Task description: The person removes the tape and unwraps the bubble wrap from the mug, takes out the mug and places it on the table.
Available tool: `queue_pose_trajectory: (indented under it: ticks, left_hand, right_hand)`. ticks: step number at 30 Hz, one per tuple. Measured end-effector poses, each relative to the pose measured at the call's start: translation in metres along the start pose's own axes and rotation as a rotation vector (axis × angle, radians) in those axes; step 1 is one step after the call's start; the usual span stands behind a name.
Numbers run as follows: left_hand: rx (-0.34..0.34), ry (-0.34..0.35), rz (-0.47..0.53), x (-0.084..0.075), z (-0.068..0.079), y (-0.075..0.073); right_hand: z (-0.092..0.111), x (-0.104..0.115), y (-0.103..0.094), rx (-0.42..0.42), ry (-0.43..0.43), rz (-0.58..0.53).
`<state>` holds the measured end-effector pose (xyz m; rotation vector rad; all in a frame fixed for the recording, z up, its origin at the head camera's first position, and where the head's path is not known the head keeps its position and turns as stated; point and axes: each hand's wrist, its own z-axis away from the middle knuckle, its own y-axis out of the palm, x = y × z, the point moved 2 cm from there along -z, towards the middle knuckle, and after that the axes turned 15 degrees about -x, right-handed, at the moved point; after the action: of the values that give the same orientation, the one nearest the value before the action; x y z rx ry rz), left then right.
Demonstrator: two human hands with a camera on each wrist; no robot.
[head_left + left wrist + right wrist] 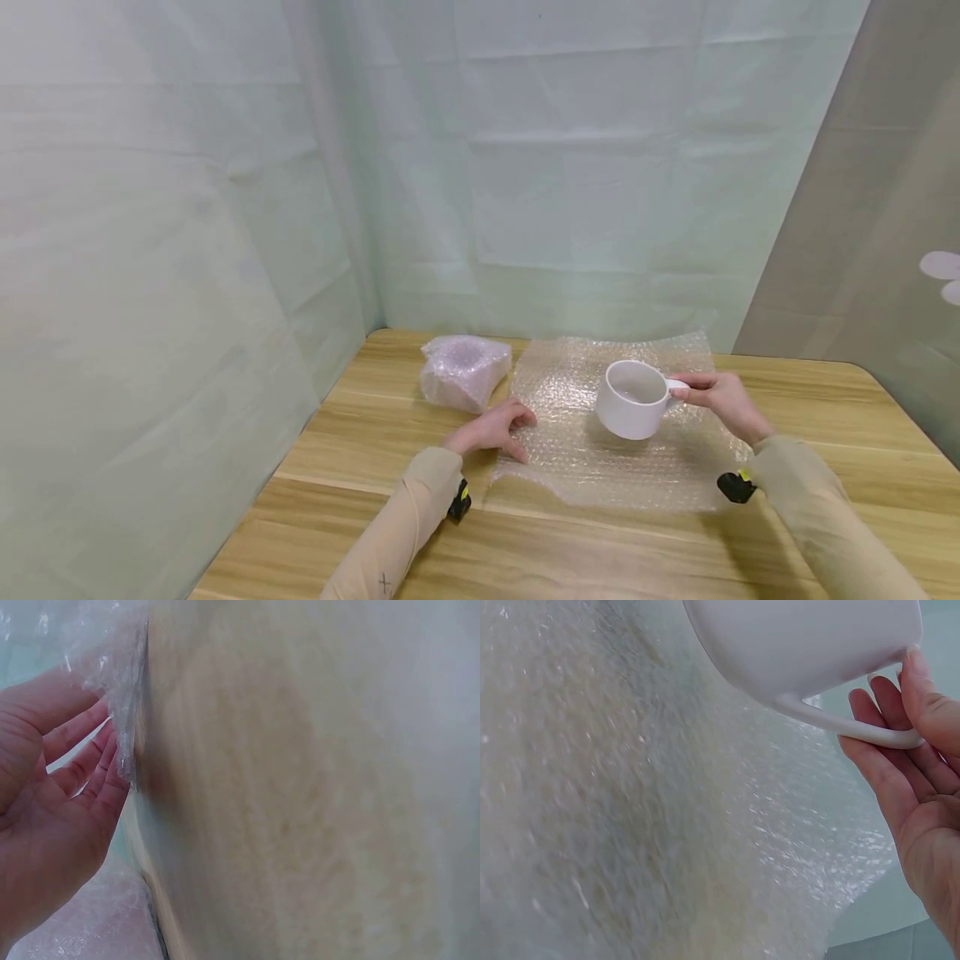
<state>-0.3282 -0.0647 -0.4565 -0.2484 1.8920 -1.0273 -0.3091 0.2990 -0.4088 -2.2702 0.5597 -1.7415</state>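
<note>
A white mug is hovering above the bubble-wrap sheet, the right hand gripping its handle between thumb and fingers. At the sheet's left edge, the left hand is touching the plastic, its thumb and fingers standing apart. Left of the sheet, a bubble-wrapped bundle is sitting on the wooden surface.

Right fingers hold white mug over bubble wrap; left fingers at its edge
</note>
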Motion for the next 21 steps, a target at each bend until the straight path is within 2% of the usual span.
queue_pose_trajectory:
  ticks: [7, 21]
  left_hand:
    - [0.009, -0.007, -0.008, 0.0, 0.001, 0.0]
    - [0.005, -0.024, 0.012, 0.0, 0.0, 0.0]
  right_hand:
    - [0.0, 0.004, -0.015, -0.01, -0.018, 0.008]
    - [0.0, 0.001, -0.044, -0.024, -0.036, 0.1]
